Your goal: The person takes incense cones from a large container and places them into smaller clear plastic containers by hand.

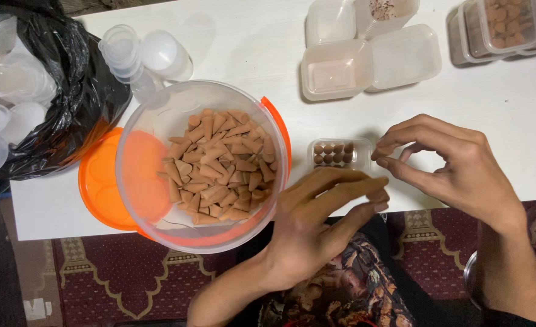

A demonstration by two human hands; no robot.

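I count two hands, my left hand (pixel 316 224) and right hand (pixel 456 166), one round tub (pixel 159 121) heaped with cones, one orange lid (pixel 98 181), one black bag (pixel 80 91), and eight cones showing in one small tray (pixel 339 152)

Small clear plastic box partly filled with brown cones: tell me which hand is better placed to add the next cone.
Probably the left hand: its fingertips pinch a cone beside the small clear plastic box. The right hand hovers alongside, apparently empty.
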